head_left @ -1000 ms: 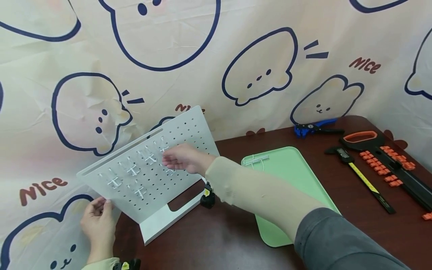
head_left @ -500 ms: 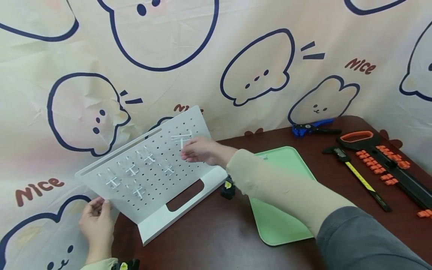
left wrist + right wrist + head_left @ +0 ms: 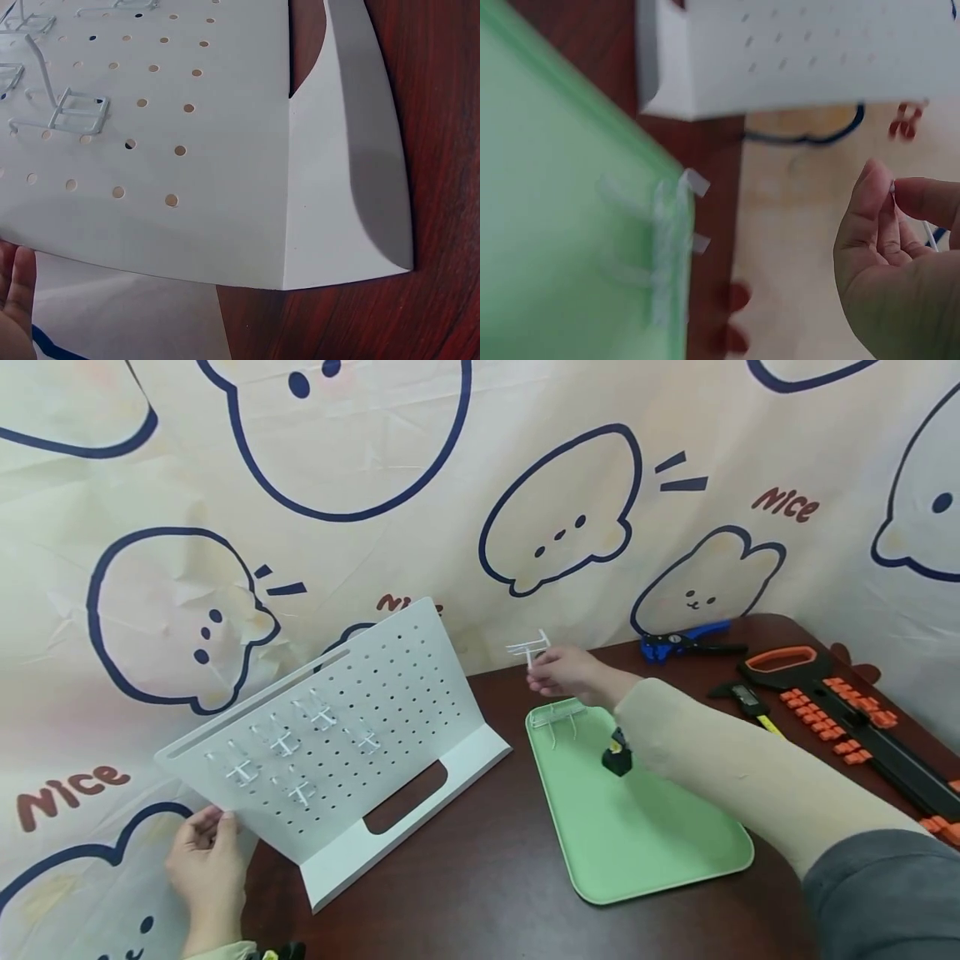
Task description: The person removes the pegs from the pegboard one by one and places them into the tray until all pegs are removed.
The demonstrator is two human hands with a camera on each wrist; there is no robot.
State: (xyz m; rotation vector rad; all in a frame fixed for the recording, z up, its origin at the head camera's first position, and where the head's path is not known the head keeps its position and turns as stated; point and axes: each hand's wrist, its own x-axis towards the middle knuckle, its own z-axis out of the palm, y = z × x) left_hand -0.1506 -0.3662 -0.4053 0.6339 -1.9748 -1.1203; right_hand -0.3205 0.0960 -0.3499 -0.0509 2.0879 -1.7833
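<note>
In the head view a white pegboard [image 3: 393, 693] stands tilted on the table, with several white wire hooks [image 3: 283, 740] fixed in its left half. My left hand [image 3: 206, 864] pinches its left edge; in the left wrist view the thumb and fingertips [image 3: 19, 277] lie at that edge. My right hand [image 3: 573, 675] is raised over the far end of the green tray, right of the board. Between thumb and fingertips it pinches a white wire pegboard hook [image 3: 528, 648]. Most of this hook is hidden behind the hand in the right wrist view.
The green tray [image 3: 645, 839] holds another white hook [image 3: 557, 717] at its far left corner. Blue wire strippers [image 3: 686, 641], a caliper [image 3: 746, 697] and a black rack with orange clips [image 3: 855, 710] lie on the right. A printed cloth hangs behind the table.
My right hand has moved right, off the pegboard and over the tray's far end, with a hook in its fingers. My left hand has stayed at the board's edge. The view has shifted slightly.
</note>
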